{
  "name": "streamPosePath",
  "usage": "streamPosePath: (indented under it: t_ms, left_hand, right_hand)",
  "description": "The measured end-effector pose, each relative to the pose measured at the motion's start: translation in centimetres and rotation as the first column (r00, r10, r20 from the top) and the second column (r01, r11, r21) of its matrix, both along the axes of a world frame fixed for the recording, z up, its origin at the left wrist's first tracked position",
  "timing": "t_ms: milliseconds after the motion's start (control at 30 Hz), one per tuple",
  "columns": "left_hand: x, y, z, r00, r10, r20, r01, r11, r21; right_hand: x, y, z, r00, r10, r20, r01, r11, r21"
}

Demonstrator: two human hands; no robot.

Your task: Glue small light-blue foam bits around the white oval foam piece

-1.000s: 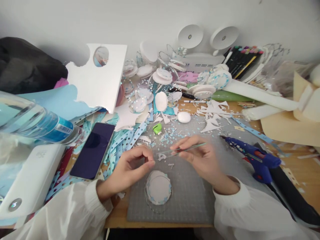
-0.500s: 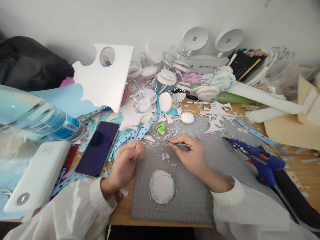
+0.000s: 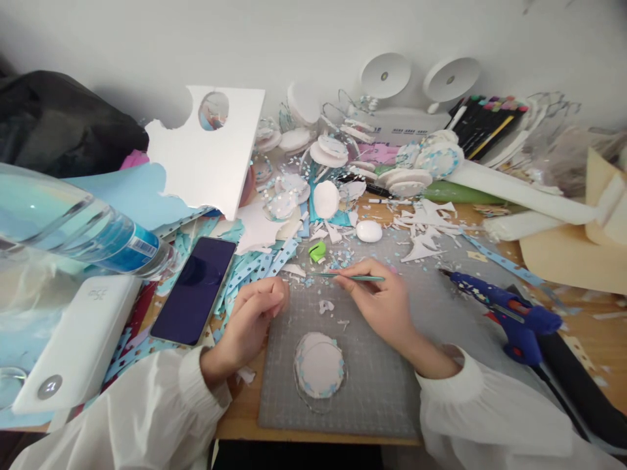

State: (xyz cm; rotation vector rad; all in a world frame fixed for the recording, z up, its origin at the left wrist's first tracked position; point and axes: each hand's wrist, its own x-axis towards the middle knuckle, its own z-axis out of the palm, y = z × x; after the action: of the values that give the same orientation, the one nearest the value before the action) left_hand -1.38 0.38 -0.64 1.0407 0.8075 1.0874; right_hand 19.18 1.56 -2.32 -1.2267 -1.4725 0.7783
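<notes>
My right hand (image 3: 379,301) pinches a pair of thin tweezers (image 3: 343,277), held nearly level with the tips pointing left into a scatter of tiny blue and white paper bits (image 3: 318,274). My left hand (image 3: 255,316) rests curled at the left edge of the grey cutting mat (image 3: 382,385), fingers folded in; whether it holds anything is hidden. A white foam disc (image 3: 319,364) edged with small blue pieces lies on the mat in front of both hands.
A dark phone (image 3: 194,290), a white power bank (image 3: 81,339) and a lying water bottle (image 3: 73,225) are at left. A blue glue gun (image 3: 509,313) lies at right. Foam board (image 3: 208,153), discs, scraps and markers (image 3: 482,117) crowd the back.
My right hand moved from above the mat's middle to the far scatter of paper bits, lowering the tweezers. My left hand drew back leftward and curled closed.
</notes>
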Motion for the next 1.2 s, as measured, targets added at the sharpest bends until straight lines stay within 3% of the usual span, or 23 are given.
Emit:
streamPosePath:
  t_ms: [133,233,333,433,600,967,1200]
  left_hand:
    - [0.0,0.0,-0.3,0.997,0.032,-0.071,-0.035,0.999,-0.033]
    - [0.2,0.0,-0.3,0.989,0.025,-0.143,-0.040,0.994,-0.099]
    - [0.4,0.1,-0.1,0.977,0.011,-0.212,-0.037,0.992,-0.120]
    - [0.6,0.1,0.0,0.967,-0.009,-0.253,-0.016,0.995,-0.097]
    - [0.7,-0.1,-0.1,0.979,-0.065,-0.192,0.048,0.995,-0.089]
    - [0.8,0.0,0.3,0.977,-0.003,-0.215,-0.001,1.000,-0.019]
    - [0.8,-0.1,0.2,0.977,-0.023,-0.214,0.021,1.000,-0.013]
  right_hand:
    - [0.3,-0.2,0.3,0.952,-0.021,-0.305,-0.039,0.981,-0.189]
    - [0.5,-0.4,0.6,0.819,-0.069,-0.569,-0.131,0.944,-0.303]
    - [0.5,-0.7,1.0,0.727,-0.113,-0.677,-0.210,0.902,-0.377]
    - [0.3,-1.0,1.2,0.715,-0.101,-0.692,-0.254,0.885,-0.391]
    - [-0.2,-1.5,1.3,0.732,-0.043,-0.680,-0.280,0.891,-0.359]
    - [-0.7,-1.7,1.4,0.720,-0.027,-0.693,-0.298,0.890,-0.345]
    - [-0.4,-1.6,1.1,0.747,-0.007,-0.665,-0.309,0.882,-0.356]
